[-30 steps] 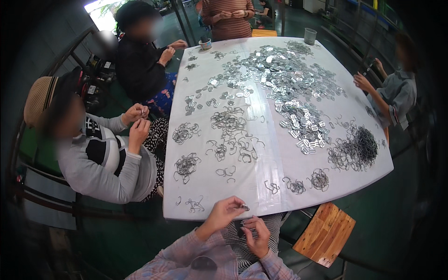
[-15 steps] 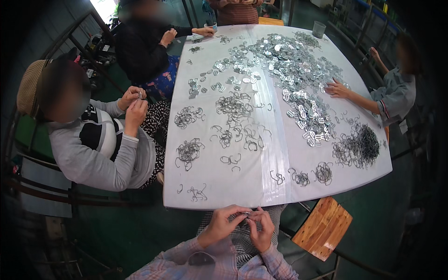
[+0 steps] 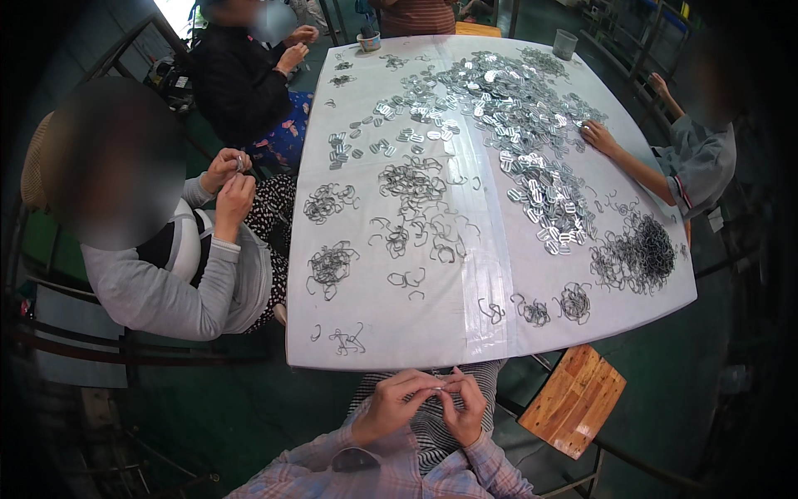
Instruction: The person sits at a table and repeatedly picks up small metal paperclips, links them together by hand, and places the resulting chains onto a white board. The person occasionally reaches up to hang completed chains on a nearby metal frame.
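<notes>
Just off the table's near edge, my left hand [image 3: 389, 411] and my right hand [image 3: 465, 411] meet over my lap. Both are closed, thumbs and fingers pinching a small metal piece [image 3: 438, 388] between them. Only a shiny bit of it shows; the fingers cover the rest, so its exact shape is hidden. On the white table [image 3: 399, 328] ahead lie small piles of bent wire clips [image 3: 573, 303], with a few loose clips [image 3: 347, 339] near the left corner. Flat slotted metal buckles [image 3: 544, 200] form a long heap farther back.
A dense dark pile of wire clips [image 3: 640, 254] sits at the right. Co-workers sit at the left [image 3: 174, 274], far left [image 3: 241, 83] and right [image 3: 702, 158]. A clear cup [image 3: 564, 44] and small pot [image 3: 368, 40] stand at the back. A wooden stool [image 3: 575, 401] is beside me.
The far-left co-worker's outstretched hand has drawn back from the table. The left co-worker's head leans forward, and the right co-worker's fingers have curled at the buckles. My hands barely differ.
</notes>
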